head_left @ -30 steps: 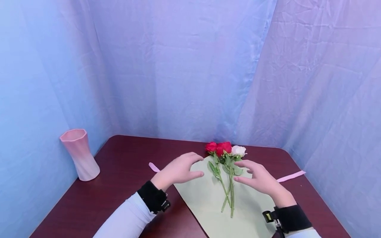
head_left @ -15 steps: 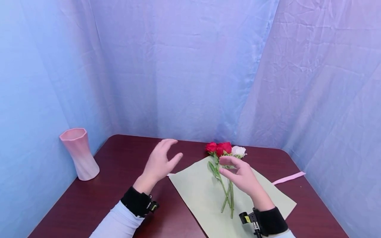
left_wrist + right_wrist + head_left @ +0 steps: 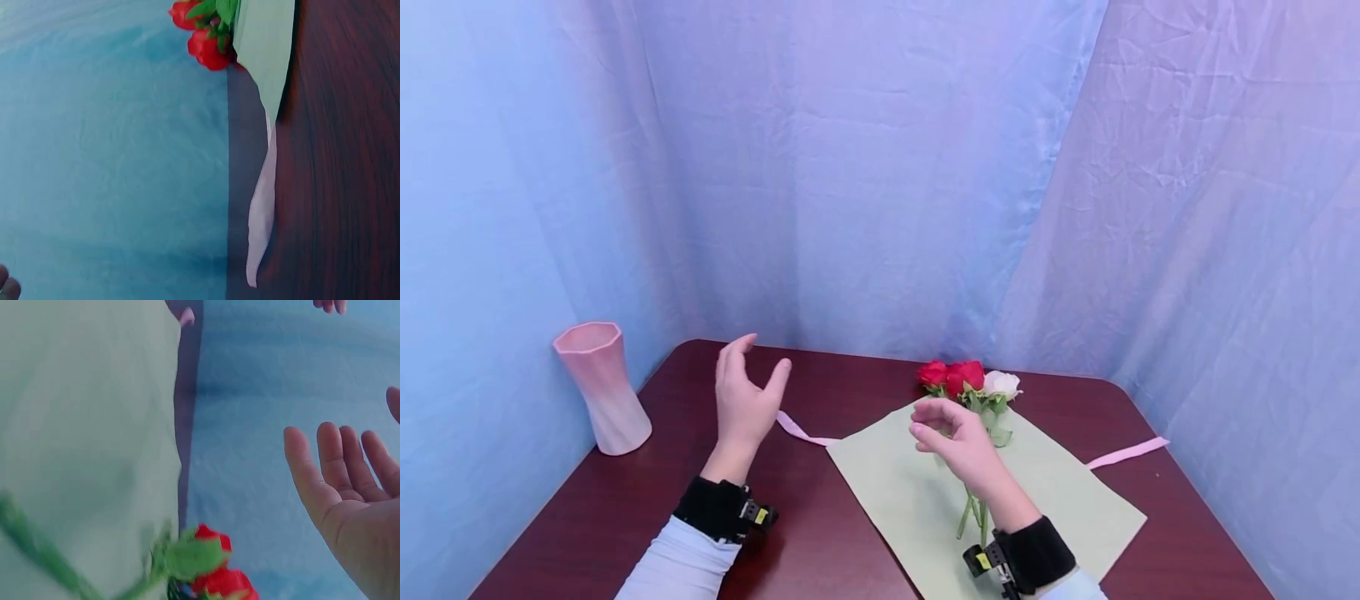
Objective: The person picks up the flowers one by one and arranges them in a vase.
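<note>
My left hand (image 3: 747, 406) hovers over the table left of the green paper, fingers loosely bent and nothing held. Above the paper floats my right hand (image 3: 958, 442), also holding nothing, its relaxed fingers plain in the right wrist view. Two red roses (image 3: 964, 377) and a white rose (image 3: 1002, 383) lie side by side at the paper's far corner, stems toward me. The right hand hides part of those stems (image 3: 983, 521). Beneath them spreads the pale green sheet of paper (image 3: 880, 475). A pink ribbon (image 3: 1127, 452) runs under it and shows at both sides.
At the table's left edge stands a pink-and-white vase (image 3: 602, 387), upright. The dark wooden table (image 3: 820, 533) backs onto a blue-lilac curtain (image 3: 865, 183), which also hangs along both sides.
Both hands have moved left: the left hand from beside the paper toward the vase, the right hand from the stems' right side across them. Roses, paper and vase stay put.
</note>
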Tool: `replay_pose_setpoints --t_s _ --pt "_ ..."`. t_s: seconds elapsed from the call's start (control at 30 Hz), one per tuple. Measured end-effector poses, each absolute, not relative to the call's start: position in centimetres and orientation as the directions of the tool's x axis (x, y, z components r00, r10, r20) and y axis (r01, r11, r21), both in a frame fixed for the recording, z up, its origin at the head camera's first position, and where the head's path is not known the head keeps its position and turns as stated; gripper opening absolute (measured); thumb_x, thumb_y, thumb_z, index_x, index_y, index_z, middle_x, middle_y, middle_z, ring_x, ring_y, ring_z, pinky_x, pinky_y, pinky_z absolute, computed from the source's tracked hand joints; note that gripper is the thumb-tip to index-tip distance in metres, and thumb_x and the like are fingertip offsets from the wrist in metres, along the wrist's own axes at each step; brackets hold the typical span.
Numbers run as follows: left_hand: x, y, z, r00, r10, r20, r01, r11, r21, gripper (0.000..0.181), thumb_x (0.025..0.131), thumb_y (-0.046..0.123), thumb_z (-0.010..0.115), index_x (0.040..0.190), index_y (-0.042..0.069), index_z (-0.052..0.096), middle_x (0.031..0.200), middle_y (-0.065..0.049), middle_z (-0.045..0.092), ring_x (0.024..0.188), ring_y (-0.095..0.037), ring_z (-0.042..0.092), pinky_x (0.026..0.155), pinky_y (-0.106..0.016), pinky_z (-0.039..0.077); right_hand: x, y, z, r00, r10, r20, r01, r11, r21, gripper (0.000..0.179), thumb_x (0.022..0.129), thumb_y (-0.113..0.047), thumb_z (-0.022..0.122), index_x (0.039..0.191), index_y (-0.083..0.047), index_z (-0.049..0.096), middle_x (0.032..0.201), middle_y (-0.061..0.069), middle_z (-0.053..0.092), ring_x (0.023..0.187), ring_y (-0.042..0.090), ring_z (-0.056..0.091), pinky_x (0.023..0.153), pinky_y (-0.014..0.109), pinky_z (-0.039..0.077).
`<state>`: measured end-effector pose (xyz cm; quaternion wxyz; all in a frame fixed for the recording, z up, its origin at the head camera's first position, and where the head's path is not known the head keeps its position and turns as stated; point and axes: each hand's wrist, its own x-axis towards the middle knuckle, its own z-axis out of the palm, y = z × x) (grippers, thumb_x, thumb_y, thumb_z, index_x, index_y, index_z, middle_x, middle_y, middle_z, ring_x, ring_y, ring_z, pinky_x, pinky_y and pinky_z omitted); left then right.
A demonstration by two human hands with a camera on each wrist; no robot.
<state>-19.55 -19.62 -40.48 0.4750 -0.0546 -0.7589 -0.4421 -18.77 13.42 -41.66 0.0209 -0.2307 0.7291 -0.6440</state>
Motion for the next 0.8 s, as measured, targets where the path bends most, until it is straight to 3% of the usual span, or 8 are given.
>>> replay_pose_setpoints --t_s 0.13,0.37,0.8 --pt "-19.8 -21.0 -40.9 -0.460 -0.449 0.766 0.482 0.599 0.640 0.060 0.084 0.015 0.080 0.133 -0.006 0.051 0.130 -0.022 0.051 0.122 -0.034 0.046 0.105 -0.045 0.034 -18.9 11.9 -42.1 -0.902 -0.373 0.217 -0.238 0.009 -0.971 0.035 0.095 -0.009 0.072 0.126 0.005 0.060 0.116 0.024 0.062 0.107 0.037 0.065 0.081 0.044 0.060" --pt "-19.7 -22.6 -40.9 -0.366 -0.597 0.714 0.440 0.565 0.698 0.066 0.085 0.017 0.078 0.137 -0.002 0.041 0.135 -0.020 0.045 0.124 -0.030 0.040 0.105 -0.048 0.025 -19.1 9.7 -42.9 -0.910 -0.377 0.173 -0.179 -0.020 -0.984 0.034 0.094 -0.007 0.073 0.124 0.004 0.061 0.110 0.017 0.064 0.109 0.043 0.063 0.080 0.046 0.060" --pt "-19.2 -25.9 -40.7 -0.204 -0.701 0.683 0.364 0.593 0.718 0.065 0.088 0.025 0.077 0.138 0.009 0.039 0.142 -0.008 0.040 0.133 -0.016 0.033 0.109 -0.034 0.023 -19.2 5.6 -43.3 -0.884 -0.449 0.131 -0.094 -0.104 -0.990 0.038 0.093 -0.010 0.074 0.125 0.005 0.059 0.112 0.015 0.065 0.105 0.028 0.066 0.083 0.047 0.059"
